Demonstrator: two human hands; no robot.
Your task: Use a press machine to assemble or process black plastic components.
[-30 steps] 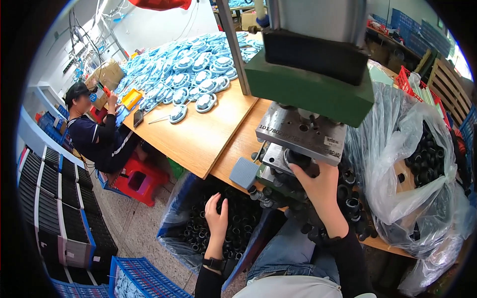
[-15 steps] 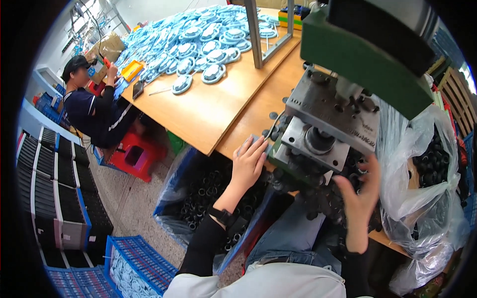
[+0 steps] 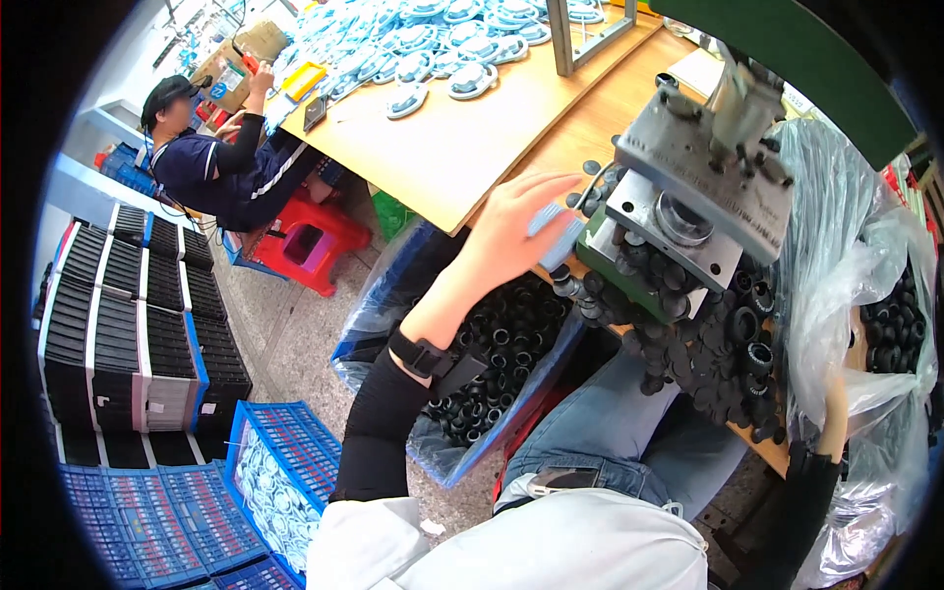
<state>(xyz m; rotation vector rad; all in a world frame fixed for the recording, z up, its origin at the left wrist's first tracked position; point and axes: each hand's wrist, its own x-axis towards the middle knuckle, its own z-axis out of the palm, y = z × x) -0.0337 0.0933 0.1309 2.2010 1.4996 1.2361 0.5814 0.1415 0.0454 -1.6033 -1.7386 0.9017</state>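
My left hand [image 3: 513, 228] reaches over the left side of the press, its fingers stretched out and the thumb apart. Just beneath it is a smooth pale blue-grey piece [image 3: 560, 236]; whether I touch it I cannot tell. The press's metal die [image 3: 674, 228] stands to the right, its upper plate [image 3: 703, 162] above. Small black rubber-looking rings and caps [image 3: 703, 344] are heaped around the base. Far over to the right, my right hand [image 3: 836, 418] goes into a clear plastic bag [image 3: 826, 295]; its fingers are hidden. More black pieces [image 3: 895, 324] lie by the bag.
A blue bin [image 3: 462, 477] lined with plastic holds black rings at my left knee. Pale blue round parts [image 3: 423, 64] are piled on the wooden table [image 3: 433, 147]. A co-worker [image 3: 221, 162] sits beyond a red stool [image 3: 329, 241]. Blue crates [image 3: 285, 433] stand lower left.
My right hand has moved from beside the die rightward to the plastic bag. My left hand has lifted its fingers from the press's side. The whole view has shifted.
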